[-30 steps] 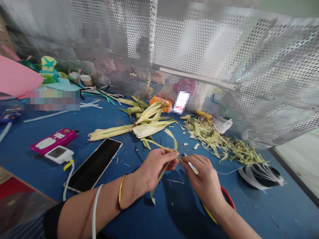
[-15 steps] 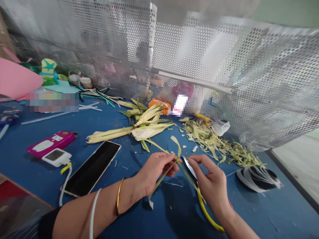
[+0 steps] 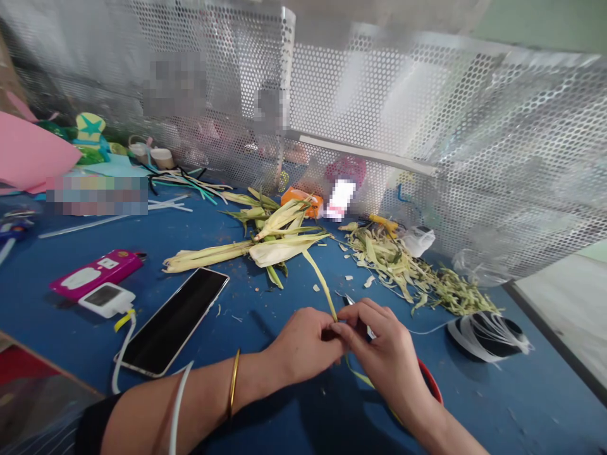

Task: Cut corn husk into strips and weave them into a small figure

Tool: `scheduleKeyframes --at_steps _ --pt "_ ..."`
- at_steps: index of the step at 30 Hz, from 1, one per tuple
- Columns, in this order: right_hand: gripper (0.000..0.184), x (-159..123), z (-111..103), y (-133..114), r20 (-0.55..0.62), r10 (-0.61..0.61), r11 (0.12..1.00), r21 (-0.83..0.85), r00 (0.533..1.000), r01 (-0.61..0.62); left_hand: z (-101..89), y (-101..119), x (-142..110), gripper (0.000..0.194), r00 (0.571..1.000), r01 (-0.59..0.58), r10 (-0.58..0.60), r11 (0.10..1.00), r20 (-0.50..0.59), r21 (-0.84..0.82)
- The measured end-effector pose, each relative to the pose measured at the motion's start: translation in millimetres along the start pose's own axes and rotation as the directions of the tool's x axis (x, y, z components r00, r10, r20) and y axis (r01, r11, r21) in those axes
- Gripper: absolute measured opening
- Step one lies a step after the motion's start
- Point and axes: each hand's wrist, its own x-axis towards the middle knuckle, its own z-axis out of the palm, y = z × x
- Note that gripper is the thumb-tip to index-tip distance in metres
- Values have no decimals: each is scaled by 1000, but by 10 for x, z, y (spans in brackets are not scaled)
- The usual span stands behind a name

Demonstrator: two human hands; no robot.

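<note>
My left hand [image 3: 310, 344] is closed, its fingertips pinching a narrow corn husk strip [image 3: 320, 276]. The strip rises from the pinch toward the husk pile, and another length hangs below the hands. My right hand [image 3: 386, 347] meets the left at the same spot, thumb and forefinger pressed on the strip. Tucked in that right hand is a pair of scissors [image 3: 349, 300]; a blade tip shows above the fingers and a red-and-yellow handle [image 3: 430, 381] shows behind the wrist. The fingers hide the exact point where the strip is held.
Corn husks [image 3: 284, 249] lie beyond my hands, shredded husk [image 3: 403, 265] to their right. A spool of clear line [image 3: 488, 337] sits at the right. Left are a phone [image 3: 175, 322], a pink power bank [image 3: 97, 272] and a white cable [image 3: 126, 354]. Perforated metal panels [image 3: 360, 95] stand behind.
My hands have come together, the right moving left to pinch the strip beside the left. The scissors have dropped lower into the right hand. The looped strip end above the fingers is gone from sight.
</note>
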Motion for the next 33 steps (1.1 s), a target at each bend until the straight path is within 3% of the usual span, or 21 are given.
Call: scheduleKeyframes --at_steps 6,12,22,26,29,33 --pt "17 5 10 -27 -24 4 999 47 1000 -3 26 -30 -6 23 1000 -2 2 999 0 33" --pt "20 -24 8 -71 -55 -9 999 41 998 11 27 -23 -5 17 997 -67 69 997 42 -47" --pt "23 -51 107 -49 -113 -31 999 -21 993 28 18 -56 26 12 986 6 30 976 164 -216" --pt "10 -25 -8 15 -197 -111 991 -96 974 93 -22 14 41 17 993 111 -79 879 89 -463" --pt "11 -10 -118 81 -287 -97 989 -133 953 61 -88 40 63 31 990 102 -137 775 -9 -623" --pt "15 22 -151 143 -187 7 996 -84 982 -23 -148 37 83 28 991 47 -118 721 -56 -692"
